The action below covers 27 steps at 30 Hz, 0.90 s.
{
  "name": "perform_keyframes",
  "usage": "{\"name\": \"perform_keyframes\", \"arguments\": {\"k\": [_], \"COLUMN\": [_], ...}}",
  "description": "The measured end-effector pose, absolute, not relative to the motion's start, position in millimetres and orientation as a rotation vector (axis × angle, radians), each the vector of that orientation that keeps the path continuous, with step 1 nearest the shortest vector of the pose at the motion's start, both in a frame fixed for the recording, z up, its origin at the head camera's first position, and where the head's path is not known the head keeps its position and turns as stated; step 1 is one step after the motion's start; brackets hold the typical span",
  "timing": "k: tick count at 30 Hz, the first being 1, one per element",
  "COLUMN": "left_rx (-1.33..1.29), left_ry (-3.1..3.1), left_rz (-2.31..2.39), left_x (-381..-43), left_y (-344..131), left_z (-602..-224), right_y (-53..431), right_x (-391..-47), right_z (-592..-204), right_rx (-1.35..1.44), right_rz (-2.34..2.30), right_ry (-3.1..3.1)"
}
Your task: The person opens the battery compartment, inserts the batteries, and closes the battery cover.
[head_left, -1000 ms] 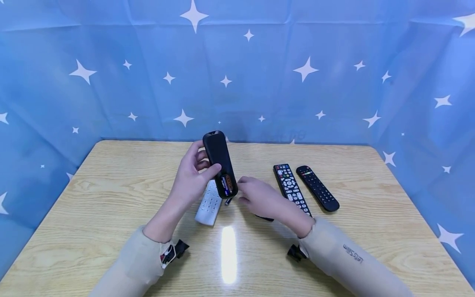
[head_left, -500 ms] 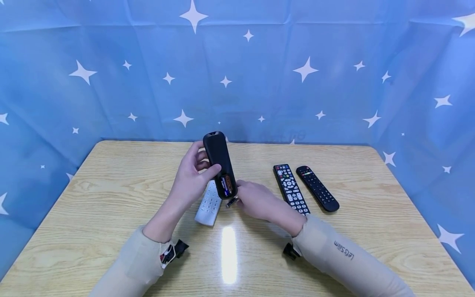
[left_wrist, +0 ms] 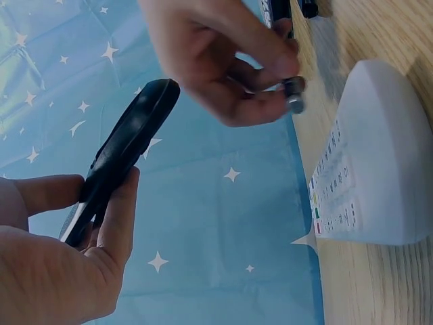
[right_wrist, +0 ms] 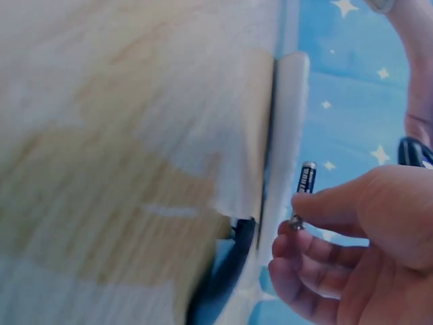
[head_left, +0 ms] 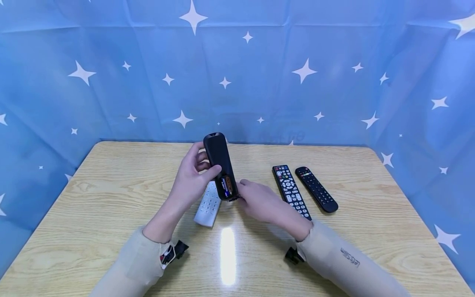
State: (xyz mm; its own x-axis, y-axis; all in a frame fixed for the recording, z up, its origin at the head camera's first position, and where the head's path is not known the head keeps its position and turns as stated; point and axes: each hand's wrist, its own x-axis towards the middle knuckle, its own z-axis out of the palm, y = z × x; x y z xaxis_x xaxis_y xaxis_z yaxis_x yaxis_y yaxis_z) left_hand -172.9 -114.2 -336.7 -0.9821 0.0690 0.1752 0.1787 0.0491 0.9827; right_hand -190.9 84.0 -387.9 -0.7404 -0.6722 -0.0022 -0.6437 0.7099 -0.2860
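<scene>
My left hand [head_left: 191, 175] holds a black remote control [head_left: 219, 156] above the table, its back facing up. The battery compartment [head_left: 226, 186] at its near end is uncovered, with a blue and orange battery or batteries inside; how many I cannot tell. Close to that end, my right hand [head_left: 259, 200] pinches a small dark cylindrical battery [right_wrist: 306, 177] between thumb and fingers. In the left wrist view this battery's metal end points away from the fingertips, and a gap separates the right hand from the remote. In the head view the battery is mostly hidden.
A white remote [head_left: 208, 206] lies on the wooden table [head_left: 111, 198] beneath the held one. To the right of the right hand lie a black remote with white buttons [head_left: 291, 192] and a slimmer black remote [head_left: 317, 189]. A blue star-patterned cloth [head_left: 237, 62] hangs behind.
The right hand has moved slightly towards the near end of the held remote, and the battery has turned in its fingers. The left hand and its remote have stayed nearly still.
</scene>
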Motion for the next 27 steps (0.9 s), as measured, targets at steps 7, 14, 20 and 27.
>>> {"name": "perform_keyframes", "arguments": {"k": [7,14,20,27], "left_rx": [-0.254,-0.243,-0.231,-0.225], "left_ry": [-2.215,-2.239,-2.258,-2.277], "left_rz": [-2.113,-2.091,-2.077,-2.065], "left_x": [-173,-173,-174,-175], "left_y": [-113,-113,-113,-113], "left_z": [-336,-336,-337,-338], "right_y": [96,108,112,113], "right_x": [-191,-190,-186,-182], "right_z": [-376,-369,-365,-360], "right_rx": [-1.057,-1.097,-1.162,-1.238], "right_rz": [-0.608,-0.859,-1.093,-1.303], "right_ry": [2.877,2.966,2.948,2.897]}}
